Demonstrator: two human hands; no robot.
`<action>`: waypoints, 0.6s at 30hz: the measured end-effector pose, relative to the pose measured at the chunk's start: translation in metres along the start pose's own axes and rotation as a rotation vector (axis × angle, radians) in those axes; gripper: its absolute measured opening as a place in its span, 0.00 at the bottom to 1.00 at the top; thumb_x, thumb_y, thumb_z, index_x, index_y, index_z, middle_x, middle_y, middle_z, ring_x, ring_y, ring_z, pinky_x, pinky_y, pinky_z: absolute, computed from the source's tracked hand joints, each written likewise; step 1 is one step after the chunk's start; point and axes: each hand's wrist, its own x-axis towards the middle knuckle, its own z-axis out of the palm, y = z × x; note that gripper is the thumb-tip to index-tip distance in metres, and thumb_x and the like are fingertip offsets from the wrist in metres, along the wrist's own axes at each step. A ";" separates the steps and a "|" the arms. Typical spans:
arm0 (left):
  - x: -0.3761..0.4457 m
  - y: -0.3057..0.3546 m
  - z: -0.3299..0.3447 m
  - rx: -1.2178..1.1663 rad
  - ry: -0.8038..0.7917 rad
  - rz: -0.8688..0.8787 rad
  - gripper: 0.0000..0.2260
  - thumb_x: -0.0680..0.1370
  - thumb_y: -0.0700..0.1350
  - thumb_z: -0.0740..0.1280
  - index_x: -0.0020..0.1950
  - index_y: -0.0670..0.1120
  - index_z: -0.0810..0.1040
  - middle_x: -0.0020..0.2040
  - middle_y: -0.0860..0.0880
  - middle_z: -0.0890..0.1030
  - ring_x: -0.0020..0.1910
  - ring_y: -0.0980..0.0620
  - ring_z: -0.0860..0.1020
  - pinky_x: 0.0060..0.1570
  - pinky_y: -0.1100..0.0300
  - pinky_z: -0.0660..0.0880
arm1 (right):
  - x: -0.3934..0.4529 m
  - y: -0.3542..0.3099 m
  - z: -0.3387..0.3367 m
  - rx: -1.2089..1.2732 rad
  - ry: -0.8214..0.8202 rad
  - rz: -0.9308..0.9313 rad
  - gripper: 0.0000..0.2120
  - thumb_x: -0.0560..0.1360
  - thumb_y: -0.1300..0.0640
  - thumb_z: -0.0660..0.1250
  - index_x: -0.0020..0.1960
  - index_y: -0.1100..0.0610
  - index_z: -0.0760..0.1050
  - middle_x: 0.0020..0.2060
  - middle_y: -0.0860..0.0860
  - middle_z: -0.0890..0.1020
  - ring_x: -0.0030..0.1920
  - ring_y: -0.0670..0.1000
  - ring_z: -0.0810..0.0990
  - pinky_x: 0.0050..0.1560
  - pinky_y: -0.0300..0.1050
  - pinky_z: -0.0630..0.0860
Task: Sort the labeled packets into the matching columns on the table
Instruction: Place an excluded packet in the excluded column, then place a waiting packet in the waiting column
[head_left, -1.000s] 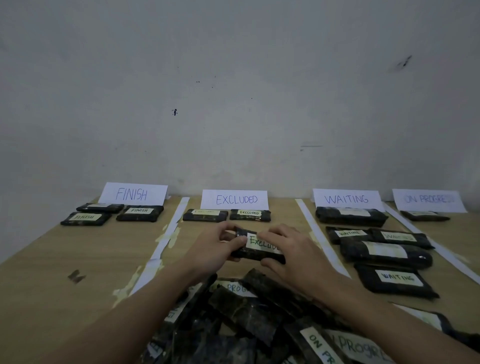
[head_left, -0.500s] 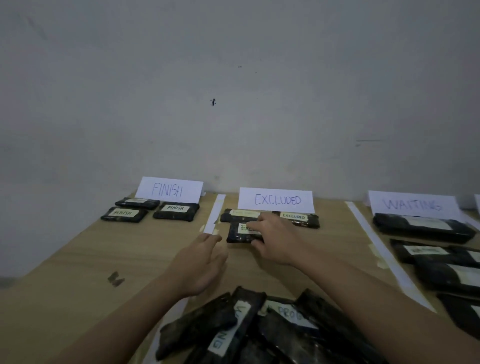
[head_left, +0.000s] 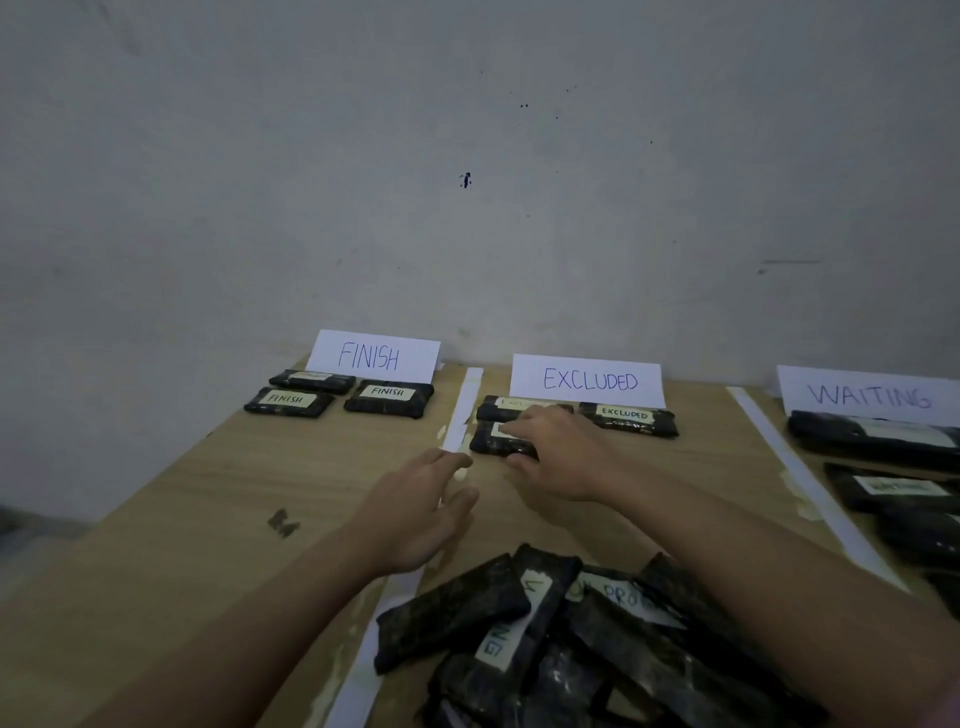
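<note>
Nearest the person, behind both wrists, lies the unsorted heap of dark packets (head_left: 561, 639), piled at odd angles with scraps of "ON PROG…" and other labels showing. Ahead of it the left hand (head_left: 415, 514) hangs just above the table (head_left: 156, 561), fingers loosely spread and holding nothing; a second ago it shared the grip on a packet, and it has since let go and drawn back over the white paper strip (head_left: 462, 415). Farther on, the right hand (head_left: 556, 457) lies over the EXCLUDED packet (head_left: 501, 441), fingertips across its label and thumb at its near edge. Whether it grips or only presses the packet flat, I cannot tell. That packet has travelled from above the heap to the table, and now sits just in front of an earlier packet (head_left: 506, 408), left of another (head_left: 628, 418), under the EXCLUDED sign (head_left: 587, 381). Judging by this, the placement is as good as finished and the hands are free for the heap. Beyond the left fingertips sit three packets (head_left: 337, 397) below the FINISH sign (head_left: 371, 357); off beyond the right wrist, the WAITING sign (head_left: 867, 397) heads its own row (head_left: 883, 467).
</note>
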 end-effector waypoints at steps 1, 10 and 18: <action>-0.003 -0.001 -0.001 0.004 -0.008 0.020 0.18 0.80 0.52 0.56 0.69 0.49 0.67 0.67 0.51 0.70 0.64 0.52 0.70 0.62 0.57 0.67 | -0.007 -0.003 -0.006 0.032 0.003 -0.039 0.16 0.77 0.51 0.60 0.62 0.54 0.73 0.57 0.52 0.76 0.59 0.54 0.73 0.55 0.52 0.72; -0.042 -0.001 -0.008 0.103 -0.066 0.136 0.15 0.81 0.50 0.55 0.65 0.48 0.70 0.64 0.51 0.73 0.62 0.52 0.71 0.60 0.56 0.67 | -0.086 -0.047 -0.038 0.260 -0.072 -0.394 0.13 0.76 0.60 0.62 0.59 0.53 0.77 0.55 0.49 0.80 0.55 0.49 0.76 0.57 0.44 0.72; -0.075 0.002 -0.015 0.005 -0.087 0.174 0.16 0.81 0.49 0.54 0.66 0.47 0.71 0.64 0.51 0.74 0.62 0.54 0.71 0.59 0.61 0.66 | -0.105 -0.059 -0.034 0.319 -0.182 -0.398 0.17 0.75 0.61 0.65 0.63 0.50 0.75 0.59 0.46 0.79 0.56 0.44 0.75 0.57 0.31 0.67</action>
